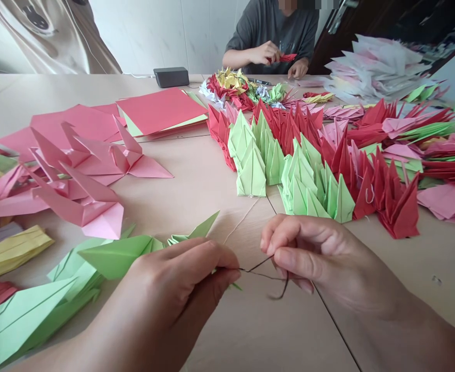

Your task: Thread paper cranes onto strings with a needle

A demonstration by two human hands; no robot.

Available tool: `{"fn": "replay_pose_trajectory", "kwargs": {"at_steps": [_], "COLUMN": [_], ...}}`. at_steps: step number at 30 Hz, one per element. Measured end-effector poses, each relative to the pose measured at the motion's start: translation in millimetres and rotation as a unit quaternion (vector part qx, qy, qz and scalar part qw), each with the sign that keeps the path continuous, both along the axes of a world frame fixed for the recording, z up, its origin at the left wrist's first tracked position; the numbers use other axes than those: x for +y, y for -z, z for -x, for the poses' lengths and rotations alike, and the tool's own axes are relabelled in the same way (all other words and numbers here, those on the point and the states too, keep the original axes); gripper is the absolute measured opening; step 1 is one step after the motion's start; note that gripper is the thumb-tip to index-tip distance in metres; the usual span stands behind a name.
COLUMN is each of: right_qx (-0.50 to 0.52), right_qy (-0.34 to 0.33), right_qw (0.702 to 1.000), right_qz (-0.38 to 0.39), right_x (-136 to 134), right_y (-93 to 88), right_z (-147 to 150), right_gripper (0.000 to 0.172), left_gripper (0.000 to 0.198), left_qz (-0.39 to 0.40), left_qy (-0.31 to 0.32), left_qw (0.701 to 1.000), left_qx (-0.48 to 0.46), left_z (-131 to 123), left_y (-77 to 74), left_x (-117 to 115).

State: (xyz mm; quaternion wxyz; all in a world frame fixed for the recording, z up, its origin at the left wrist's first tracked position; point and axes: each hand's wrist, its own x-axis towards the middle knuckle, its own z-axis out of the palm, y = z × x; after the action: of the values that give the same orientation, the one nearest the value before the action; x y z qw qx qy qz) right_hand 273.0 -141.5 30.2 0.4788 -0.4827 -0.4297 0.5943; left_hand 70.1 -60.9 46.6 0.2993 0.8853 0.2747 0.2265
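My left hand (181, 279) is closed in a pinch on a green paper crane (134, 250) and on one end of a thin dark thread (264, 276). My right hand (308, 256) is closed too, pinching the same thread a short way to the right; a loop of it hangs below the fingers. A pale string (240, 221) runs across the table from my hands toward a strung row of green and red folded cranes (304, 170).
Pink cranes (80, 175) lie at the left, with green ones (29, 315) and a yellow one (10, 250) near the front. Flat paper sheets (161, 111) and a dark box (171, 76) sit further back. Across the table another person (273, 36) folds red paper beside heaps of cranes (378, 67).
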Motion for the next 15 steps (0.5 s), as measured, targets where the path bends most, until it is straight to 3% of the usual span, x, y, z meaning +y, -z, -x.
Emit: {"fn": "replay_pose_trajectory", "kwargs": {"at_steps": [3,7,15], "right_qx": [0.062,0.106,0.047], "right_qy": [-0.006,0.004,0.039], "right_qw": [0.997,0.993,0.998], "right_qz": [0.044,0.046,-0.017], "right_x": [2.1,4.6,2.4], "right_y": [3.1,4.5,8.4], "right_z": [-2.0,0.3,3.9], "right_gripper": [0.012,0.013,0.012], "left_gripper": [0.015,0.016,0.017], "left_qz": [0.012,0.049,0.095], "left_qy": [0.005,0.011,0.05], "left_qw": [1.0,0.999,0.994], "left_qx": [0.001,-0.008,0.005], "left_z": [0.8,1.4,3.3], "left_y": [1.0,2.6,2.9], "left_x": [0.4,-0.1,-0.2]}}
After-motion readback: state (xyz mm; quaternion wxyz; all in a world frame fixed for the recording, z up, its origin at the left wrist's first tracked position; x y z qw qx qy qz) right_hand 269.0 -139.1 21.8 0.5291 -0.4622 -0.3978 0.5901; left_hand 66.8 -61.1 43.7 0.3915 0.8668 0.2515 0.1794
